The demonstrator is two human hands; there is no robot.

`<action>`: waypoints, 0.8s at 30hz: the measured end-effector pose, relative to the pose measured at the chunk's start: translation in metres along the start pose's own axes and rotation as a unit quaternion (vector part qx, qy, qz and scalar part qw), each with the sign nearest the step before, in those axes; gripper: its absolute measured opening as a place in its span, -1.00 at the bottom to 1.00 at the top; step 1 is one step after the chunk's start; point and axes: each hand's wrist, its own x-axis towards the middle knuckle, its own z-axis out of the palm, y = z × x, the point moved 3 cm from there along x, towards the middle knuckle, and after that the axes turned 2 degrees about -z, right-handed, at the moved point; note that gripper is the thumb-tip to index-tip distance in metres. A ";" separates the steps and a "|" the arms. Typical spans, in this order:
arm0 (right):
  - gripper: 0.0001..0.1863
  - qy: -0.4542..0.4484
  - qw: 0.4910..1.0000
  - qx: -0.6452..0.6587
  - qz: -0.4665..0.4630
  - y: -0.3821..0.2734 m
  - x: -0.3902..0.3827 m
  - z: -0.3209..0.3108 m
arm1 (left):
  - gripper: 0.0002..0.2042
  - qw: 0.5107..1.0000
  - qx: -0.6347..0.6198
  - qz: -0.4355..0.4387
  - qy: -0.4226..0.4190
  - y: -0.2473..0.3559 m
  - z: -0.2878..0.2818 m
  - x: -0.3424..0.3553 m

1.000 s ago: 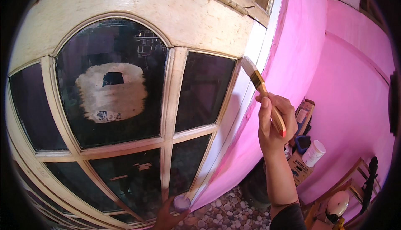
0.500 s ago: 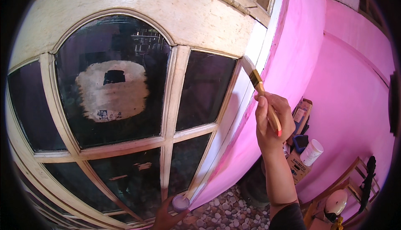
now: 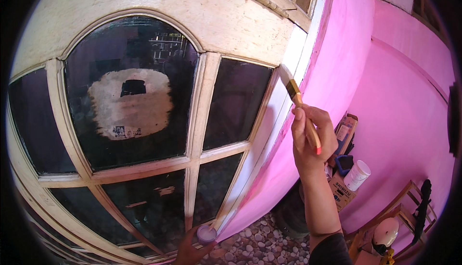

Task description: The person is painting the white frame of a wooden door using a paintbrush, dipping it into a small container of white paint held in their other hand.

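My right hand is closed around the wooden handle of a paintbrush, whose handle end is red. The brush's bristles, pale with paint, touch the white-painted door frame beside the upper right glass pane. Low in the view, my left hand grips a small cup of whitish paint, held upright near the bottom of the frame. The cream wooden window panel with dark glass panes fills the left side, and a torn paper patch sticks to its arched centre pane.
A pink wall stands at the right. Along its foot are a cardboard box, a white plastic tub, a dark bin and a wooden chair bearing a pale round object. Pebble-patterned flooring lies below.
My right hand and the brush have shifted very slightly left, with the bristles still against the white frame. The left hand with the cup has barely moved.
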 end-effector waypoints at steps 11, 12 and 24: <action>-0.77 0.003 0.999 -0.032 -0.006 -0.007 0.003 0.003 | -0.21 1.000 0.026 0.011 0.006 -0.005 -0.001 0.000; -0.77 0.002 0.999 -0.034 -0.008 -0.007 0.002 0.002 | -0.21 1.000 0.022 0.015 0.006 -0.006 0.000 0.000; -0.76 -0.004 0.999 -0.042 -0.023 -0.010 0.006 0.002 | -0.22 0.999 0.040 0.033 0.010 -0.006 0.002 0.000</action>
